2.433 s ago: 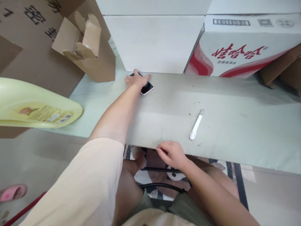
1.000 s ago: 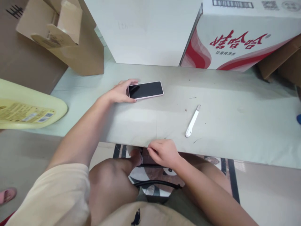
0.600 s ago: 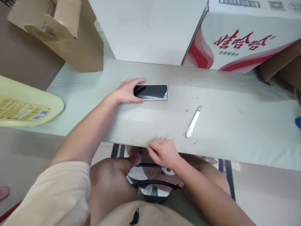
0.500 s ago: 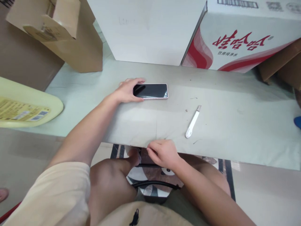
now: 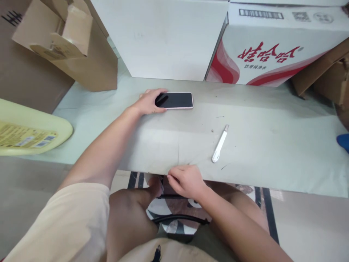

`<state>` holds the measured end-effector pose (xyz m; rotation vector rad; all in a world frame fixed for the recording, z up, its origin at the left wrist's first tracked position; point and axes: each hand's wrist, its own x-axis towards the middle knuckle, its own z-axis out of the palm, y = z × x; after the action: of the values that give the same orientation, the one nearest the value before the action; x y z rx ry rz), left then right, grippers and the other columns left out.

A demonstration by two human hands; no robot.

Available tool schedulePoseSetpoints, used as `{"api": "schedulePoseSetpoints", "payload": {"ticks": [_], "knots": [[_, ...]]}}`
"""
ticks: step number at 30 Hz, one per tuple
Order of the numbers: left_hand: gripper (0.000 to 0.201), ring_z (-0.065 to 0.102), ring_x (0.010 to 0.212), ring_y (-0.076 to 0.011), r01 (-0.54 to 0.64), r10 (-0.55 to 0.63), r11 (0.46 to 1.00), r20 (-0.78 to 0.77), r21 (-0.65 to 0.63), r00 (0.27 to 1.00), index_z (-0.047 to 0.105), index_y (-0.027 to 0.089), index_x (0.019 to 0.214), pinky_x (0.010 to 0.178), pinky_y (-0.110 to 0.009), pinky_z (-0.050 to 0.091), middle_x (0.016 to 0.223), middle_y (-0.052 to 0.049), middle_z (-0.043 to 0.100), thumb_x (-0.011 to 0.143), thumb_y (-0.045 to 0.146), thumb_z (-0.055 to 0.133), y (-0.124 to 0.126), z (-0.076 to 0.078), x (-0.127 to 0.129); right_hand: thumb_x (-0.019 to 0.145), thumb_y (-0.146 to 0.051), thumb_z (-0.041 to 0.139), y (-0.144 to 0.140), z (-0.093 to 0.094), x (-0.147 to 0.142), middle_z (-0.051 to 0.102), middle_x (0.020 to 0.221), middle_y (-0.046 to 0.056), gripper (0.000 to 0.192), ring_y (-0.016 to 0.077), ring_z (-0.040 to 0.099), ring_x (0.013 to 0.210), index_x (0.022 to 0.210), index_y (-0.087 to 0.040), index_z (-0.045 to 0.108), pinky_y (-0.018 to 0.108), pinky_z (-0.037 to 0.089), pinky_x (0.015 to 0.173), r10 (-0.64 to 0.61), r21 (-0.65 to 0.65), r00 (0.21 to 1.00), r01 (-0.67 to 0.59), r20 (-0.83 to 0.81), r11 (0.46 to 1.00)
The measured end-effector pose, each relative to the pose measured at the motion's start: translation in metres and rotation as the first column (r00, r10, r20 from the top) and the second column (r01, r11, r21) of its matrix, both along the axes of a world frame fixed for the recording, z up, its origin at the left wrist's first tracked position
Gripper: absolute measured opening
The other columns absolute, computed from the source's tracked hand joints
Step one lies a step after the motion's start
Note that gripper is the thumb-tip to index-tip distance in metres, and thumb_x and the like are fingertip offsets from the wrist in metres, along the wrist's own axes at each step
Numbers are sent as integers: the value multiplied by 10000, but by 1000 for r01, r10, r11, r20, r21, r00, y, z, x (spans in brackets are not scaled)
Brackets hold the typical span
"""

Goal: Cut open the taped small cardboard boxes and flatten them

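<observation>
My left hand point(image 5: 148, 103) is stretched out toward the upper middle of the frame, fingers curled loosely round the left end of the phone point(image 5: 174, 100), thumb on the near edge, fingertips over the far edge. The phone lies flat, screen up and dark, on the grey cardboard sheet point(image 5: 259, 145); it is not lifted, so I read this as a light hold on its end, not a full clasp.

My right hand point(image 5: 185, 180) is down at the lower middle, fingers pressed together and pinching the near edge of that same sheet, right where it overhangs my knees. The sheet looks flat and steady under that pinch.

Between the two hands, a bit right of centre, the white utility knife point(image 5: 219, 144) lies on the sheet, apart from both hands, untouched. Whether its blade is out I cannot tell at this size.

Progress, as I judge it: the phone sits squared up, long side parallel to the white box point(image 5: 163, 40) behind it and just in front of it, so the placing looks about done. No cut or fold shows in the sheet yet, so any work on it remains.

Upper right, the red-and-white carton point(image 5: 272, 51); upper left, an open brown box point(image 5: 62, 32); left edge, a yellow plastic stool point(image 5: 29, 131).
</observation>
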<state>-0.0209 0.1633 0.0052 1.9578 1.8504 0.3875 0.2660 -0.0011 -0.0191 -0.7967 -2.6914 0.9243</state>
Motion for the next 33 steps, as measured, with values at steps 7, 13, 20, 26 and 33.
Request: {"api": "schedulePoseSetpoints", "payload": {"ticks": [7,13,20,26,33], "knots": [[934,382,1363,-406,5,-15,995,-106,-99,994,410,289,1494,1106,-536,325,1495,-86,489,626,463,706,8,15,20,955,-300,469,-1,2,-2,672,700,10,261,116,536,599,751,-194,595,287,195,555,-20,20,1000,20,8,1000],[935,433,1311,-385,59,-74,991,-122,-120,990,420,270,1489,1073,-510,371,1452,-91,528,622,480,702,16,22,24,955,-298,473,-1,4,-4,686,728,13,257,118,545,614,763,-192,606,290,194,562,-14,15,998,13,65,1000],[833,345,1425,-353,94,-92,992,-21,80,996,498,261,1411,1164,-460,286,1469,-94,495,644,489,728,-4,16,3,966,-292,465,0,11,-5,695,746,19,268,123,572,634,765,-187,608,288,203,578,-15,-24,996,17,90,1000],[720,218,1434,-290,-467,473,669,153,578,868,511,267,1236,1225,-491,69,1486,23,417,603,365,838,-46,63,-82,974,-294,457,-2,10,-4,711,788,29,263,135,598,669,808,-190,634,293,206,590,4,-37,994,0,107,999],[351,489,1117,-268,-662,692,627,98,410,715,610,217,833,1154,-589,178,878,33,657,567,219,839,-57,110,-157,977,-302,444,-3,11,-4,727,832,28,278,145,622,702,826,-203,656,297,215,593,-30,-33,987,35,157,999]]}}
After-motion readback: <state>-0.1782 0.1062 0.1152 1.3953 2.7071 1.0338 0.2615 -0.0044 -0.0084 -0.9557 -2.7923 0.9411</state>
